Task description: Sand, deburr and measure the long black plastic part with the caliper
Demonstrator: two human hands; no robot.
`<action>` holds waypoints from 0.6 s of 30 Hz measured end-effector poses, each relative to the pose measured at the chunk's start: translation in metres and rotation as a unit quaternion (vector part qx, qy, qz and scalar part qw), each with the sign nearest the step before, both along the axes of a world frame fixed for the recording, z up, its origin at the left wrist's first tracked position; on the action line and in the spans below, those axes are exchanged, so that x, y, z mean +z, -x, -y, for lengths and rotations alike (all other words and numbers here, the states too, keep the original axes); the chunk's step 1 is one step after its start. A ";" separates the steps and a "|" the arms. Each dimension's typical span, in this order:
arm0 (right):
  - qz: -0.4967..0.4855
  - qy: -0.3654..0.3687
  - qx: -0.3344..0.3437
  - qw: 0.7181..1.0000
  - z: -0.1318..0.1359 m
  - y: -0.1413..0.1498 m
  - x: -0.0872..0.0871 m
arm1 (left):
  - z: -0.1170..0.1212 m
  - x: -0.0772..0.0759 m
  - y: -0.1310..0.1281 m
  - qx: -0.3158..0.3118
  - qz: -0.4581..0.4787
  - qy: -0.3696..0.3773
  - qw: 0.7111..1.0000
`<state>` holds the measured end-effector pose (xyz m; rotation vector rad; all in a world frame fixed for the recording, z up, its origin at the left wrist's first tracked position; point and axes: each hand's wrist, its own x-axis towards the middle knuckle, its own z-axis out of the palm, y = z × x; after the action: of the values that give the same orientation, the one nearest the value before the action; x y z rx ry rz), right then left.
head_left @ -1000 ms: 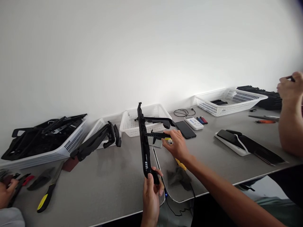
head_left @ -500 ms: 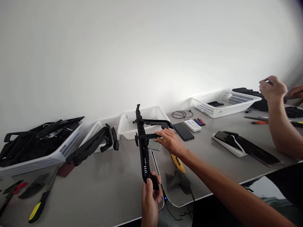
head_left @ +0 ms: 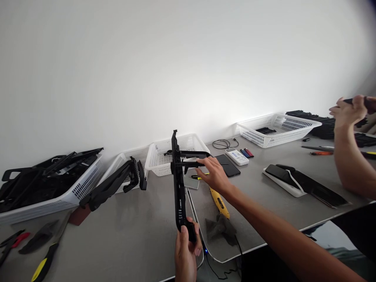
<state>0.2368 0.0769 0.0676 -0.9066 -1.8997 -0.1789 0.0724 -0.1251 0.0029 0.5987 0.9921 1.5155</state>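
My left hand (head_left: 188, 246) is closed around the lower end of a long black plastic trim part (head_left: 178, 188), held upright above the table. A curved arm of this part reaches right, over a white basket. My right hand (head_left: 215, 174) pinches a slim black tool that looks like a caliper (head_left: 192, 164). The tool lies across the upper half of the part, with a jaw-like prong pointing down just right of it. Whether its jaws touch the part, I cannot tell.
Left stands a white basket (head_left: 69, 199) heaped with black parts; another part (head_left: 114, 184) leans across a smaller basket. A yellow tool (head_left: 219, 203), phone (head_left: 227, 166) and black cloth (head_left: 221, 229) lie near my right arm. Another person's hand (head_left: 349, 111) is at right.
The caliper has shifted slightly up and right on the trim part, and its downward prong now shows right of the part. At right, the other person's hand has moved right.
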 end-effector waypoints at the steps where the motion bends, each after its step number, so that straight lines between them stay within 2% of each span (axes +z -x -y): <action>1: -0.025 0.002 -0.017 1.000 -0.006 -0.001 0.004 | 0.000 -0.001 -0.001 0.007 0.005 -0.002 1.000; 5: -0.057 0.004 -0.050 0.997 -0.037 -0.006 0.033 | 0.000 -0.005 -0.003 0.020 0.007 -0.003 1.000; 10: -0.010 -0.005 -0.034 0.999 -0.069 -0.008 0.068 | 0.000 -0.007 -0.004 0.024 0.000 0.008 1.000; 13: 0.025 -0.013 -0.023 0.999 -0.078 -0.008 0.075 | -0.002 -0.010 -0.005 0.029 0.009 0.015 0.999; 18: 0.054 -0.022 -0.027 0.998 -0.081 -0.012 0.074 | -0.005 -0.016 -0.003 0.036 0.036 0.002 0.999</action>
<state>0.2489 0.1577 0.1414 -0.9355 -1.9637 -0.3072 0.0757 -0.1205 -0.0132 0.5059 0.9693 1.5874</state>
